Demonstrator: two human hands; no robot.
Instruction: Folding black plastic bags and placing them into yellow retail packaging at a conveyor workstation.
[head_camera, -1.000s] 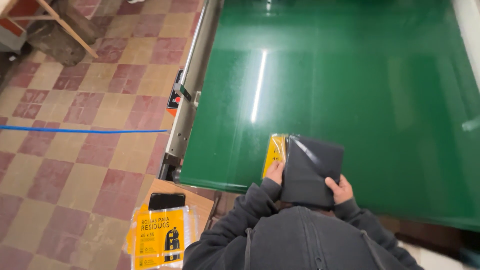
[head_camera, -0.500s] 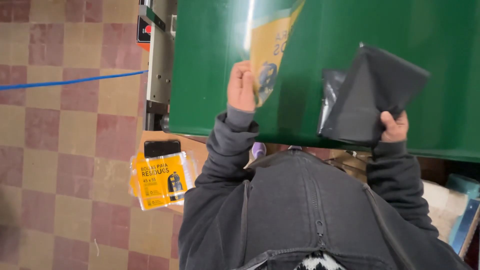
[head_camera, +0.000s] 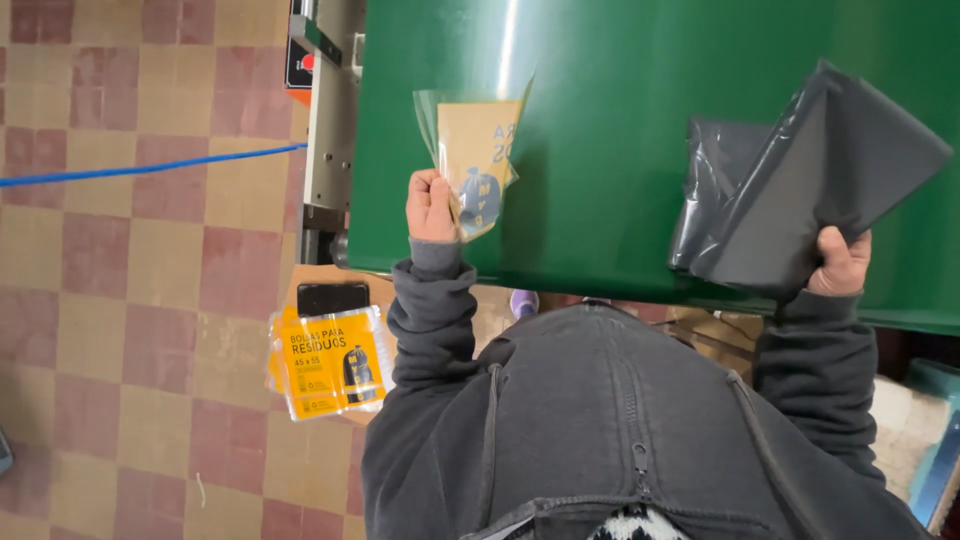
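Gripping clear packet sleeve (head_camera: 478, 160) in clenched left hand (head_camera: 431, 206), raised over green table (head_camera: 600, 120); right hand (head_camera: 838, 262) grasping folded grey bags (head_camera: 800, 180), fingers mostly hidden, probably curled underneath.

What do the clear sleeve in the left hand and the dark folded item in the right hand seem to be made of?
Clear sleeve: likely thin glossy plastic film; the card insert shows through. Dark folded item: probably soft grey plastic sheet, creased with dull sheen.
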